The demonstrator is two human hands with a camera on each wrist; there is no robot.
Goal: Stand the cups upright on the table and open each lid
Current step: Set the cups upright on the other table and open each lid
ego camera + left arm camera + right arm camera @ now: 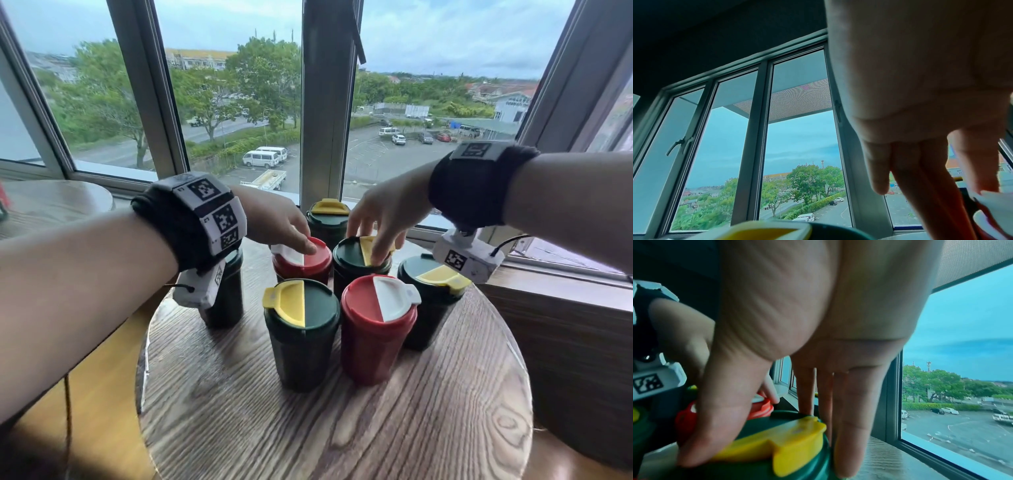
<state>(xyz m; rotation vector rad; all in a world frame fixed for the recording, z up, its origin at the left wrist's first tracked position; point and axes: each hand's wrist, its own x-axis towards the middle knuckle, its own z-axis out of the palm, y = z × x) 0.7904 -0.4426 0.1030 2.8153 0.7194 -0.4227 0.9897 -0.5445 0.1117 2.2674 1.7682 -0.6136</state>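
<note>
Several lidded cups stand upright on the round wooden table (342, 428). In front are a green cup with a yellow flap (301, 308) and a red cup with a white flap (378, 303). My left hand (301, 243) rests with straight fingers (920, 178) on the lid of the back red cup (315, 263), whose white flap (286, 255) is tilted up. My right hand (366, 245) grips the middle green cup's lid (349, 257). Its thumb (715, 426) presses on the yellow flap (789, 439) and its fingers (851, 434) reach down past the rim.
Another green cup (433, 284) stands at the right, one (327, 216) at the back by the window frame (322, 102), and a dark one (227, 298) behind my left wrist. A wooden sill (548, 315) borders the table on the right. A second round table (58, 202) is far left.
</note>
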